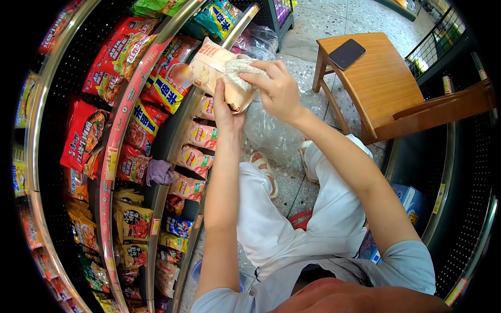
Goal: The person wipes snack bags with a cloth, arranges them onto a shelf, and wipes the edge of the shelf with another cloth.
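A cream-coloured snack packet with orange print is gripped from below by my left hand, the thumb lying along its front. My right hand pinches a whitish cloth and presses it against the packet's face. Part of the packet is hidden behind the cloth and fingers. Both hands are in front of the shelf edge, close to a row of pink snack packets.
Shelves of red noodle packets line the left. A purple cloth hangs on a shelf edge. Clear plastic bags lie on the floor. A wooden chair holds a phone. A blue box stands at right.
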The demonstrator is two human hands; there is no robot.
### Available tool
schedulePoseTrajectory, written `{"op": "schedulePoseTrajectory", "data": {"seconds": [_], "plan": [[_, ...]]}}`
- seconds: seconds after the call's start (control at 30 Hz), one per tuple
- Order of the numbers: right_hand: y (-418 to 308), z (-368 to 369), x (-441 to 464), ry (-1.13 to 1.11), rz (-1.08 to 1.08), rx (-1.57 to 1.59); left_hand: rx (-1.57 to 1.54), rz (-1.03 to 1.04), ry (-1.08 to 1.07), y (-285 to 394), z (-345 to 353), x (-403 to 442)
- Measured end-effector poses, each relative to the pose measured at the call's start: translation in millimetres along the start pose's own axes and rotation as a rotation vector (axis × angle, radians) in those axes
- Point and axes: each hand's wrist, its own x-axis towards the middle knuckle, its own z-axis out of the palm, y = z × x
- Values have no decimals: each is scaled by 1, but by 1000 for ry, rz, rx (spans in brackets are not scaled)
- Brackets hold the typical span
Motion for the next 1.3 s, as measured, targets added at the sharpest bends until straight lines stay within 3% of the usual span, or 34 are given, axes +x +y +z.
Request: {"op": "schedulePoseTrajectory", "data": {"seconds": [0.2, 0.37, 0.43, 0.5, 0.57, 0.77, 0.9, 1.1, 1.2, 1.3], "plan": [[14, -3, -2, -55, 116, -33, 57, -4, -34, 0, -16, 9], [80, -24, -6, -243, 445, -308, -91, -17, -28, 4, -35, 18], [104, -50, 2, -177, 627, -345, -70, -24, -45, 5, -37, 19], [142, -71, -3, -22, 610, -504, -118, -55, -87, 5, -29, 12], [133, -97, 2, 83, 691, -671, -78, -52, -75, 3, -22, 12], [157, -134, -16, 162, 971, -845, 41, -19, -72, -4, -17, 15], [175, -142, -31, 47, 1188, -857, 142, 16, -110, -8, -10, 10], [195, -141, -54, -122, 1349, -838, 184, 54, -112, -9, -3, 3], [193, -129, -54, -171, 1085, -1130, 247, 87, -101, -9, -2, 1], [161, -104, -35, 69, 466, -763, 353, 146, -82, -13, -2, 1]]}}
